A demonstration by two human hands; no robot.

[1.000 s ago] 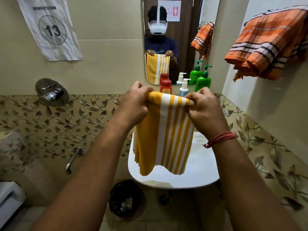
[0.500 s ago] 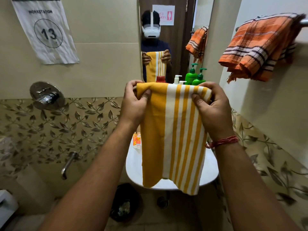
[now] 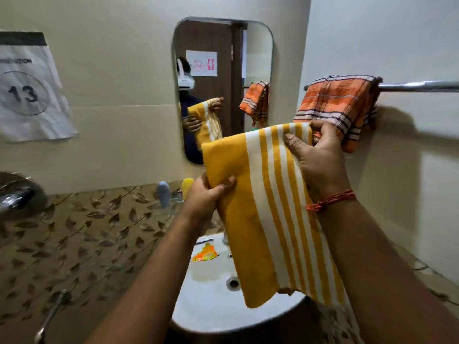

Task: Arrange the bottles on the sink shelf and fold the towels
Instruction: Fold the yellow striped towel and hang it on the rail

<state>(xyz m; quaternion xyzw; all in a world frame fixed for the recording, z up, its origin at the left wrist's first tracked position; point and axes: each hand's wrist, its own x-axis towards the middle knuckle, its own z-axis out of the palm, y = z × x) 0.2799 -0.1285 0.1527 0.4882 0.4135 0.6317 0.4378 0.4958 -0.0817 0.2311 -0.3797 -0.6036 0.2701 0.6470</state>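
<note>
Both hands are gripping the yellow towel (image 3: 268, 209). The right hand (image 3: 318, 157) pinches its top striped corner up at 1 o'clock, while the left hand (image 3: 206, 197) has its fingers clamped on the plain yellow edge, lower, around 9 o'clock of the cloth. The towel hangs tilted over the sink (image 3: 211, 304). The orange towel (image 3: 340, 105) is draped on the rail (image 3: 419, 86) at 2 o'clock, just beyond the right hand. Two blurry bottles, blue (image 3: 162, 193) and yellow (image 3: 187, 184), sit on the shelf under the mirror (image 3: 255, 58).

Mirror (image 3: 255, 70), paper sign (image 3: 27, 95) (numbered 13).
</note>
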